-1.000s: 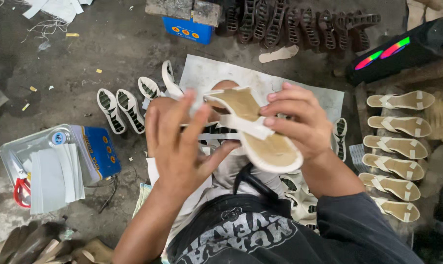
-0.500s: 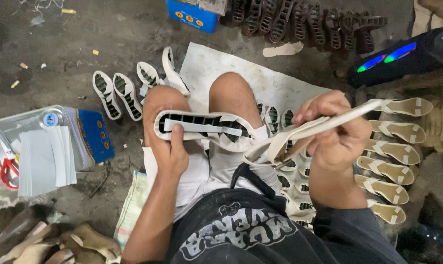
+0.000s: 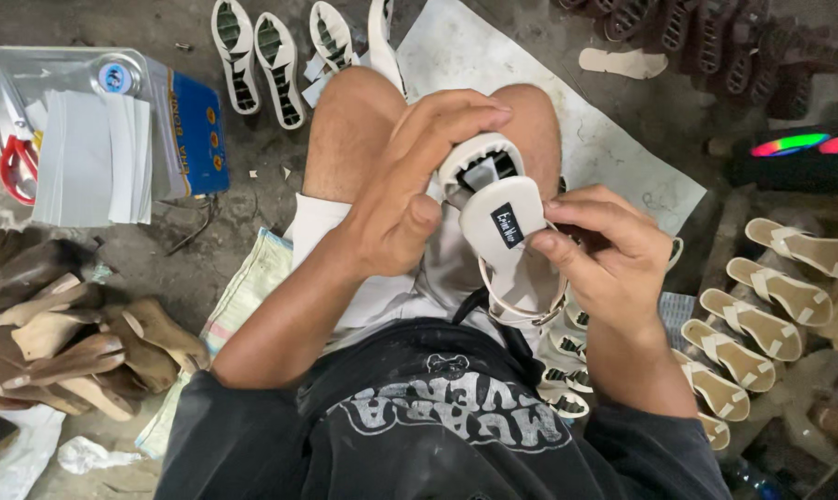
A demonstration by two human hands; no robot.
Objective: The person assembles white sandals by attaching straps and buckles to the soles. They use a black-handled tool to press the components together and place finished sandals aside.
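We clamp left hand and right hand on the sandal, sole at 12 o'clock. Advice: align edges, press evenly.

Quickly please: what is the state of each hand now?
Left hand: closed on the toe end of the white sandal.
Right hand: closed on the same sandal, fingertips at its insole.

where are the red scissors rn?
Head view, far left: the scissors lie in a clear tray, beside a white paper stack.
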